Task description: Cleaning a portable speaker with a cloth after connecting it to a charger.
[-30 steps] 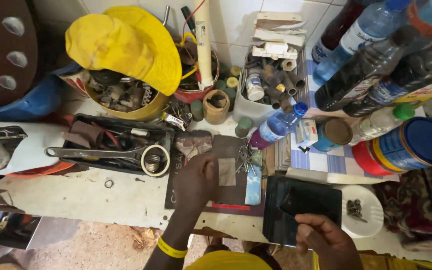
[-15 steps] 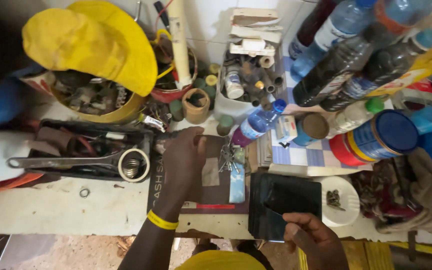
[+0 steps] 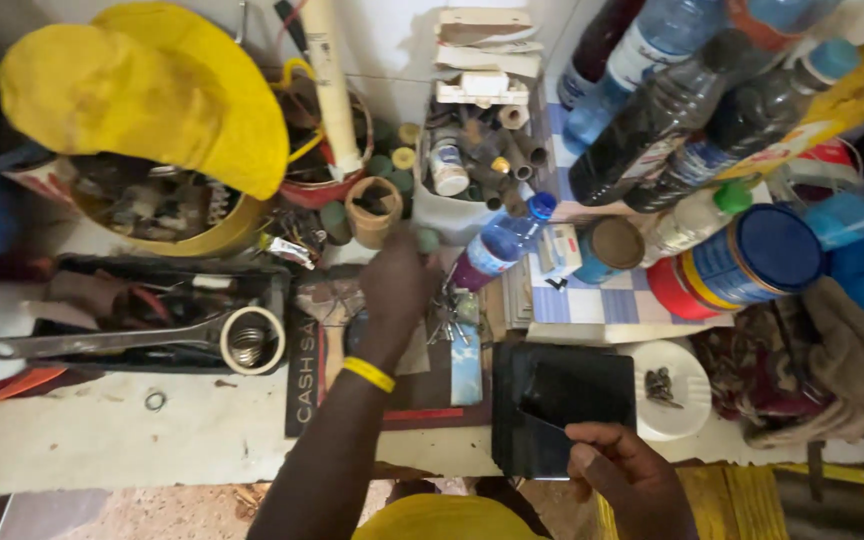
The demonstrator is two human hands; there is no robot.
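Left hand stretches far across the bench, fingers curled down by a small green cap, grip unclear. Right hand, near edge, pinches a black panel.

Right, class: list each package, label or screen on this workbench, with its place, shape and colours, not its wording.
Tin: right, round, blue lid, red-yellow-blue label.
Small carton: centre, white and blue.
Phone screen: dark rectangle, touched by right hand.
Black mat: white lettering, under left hand.
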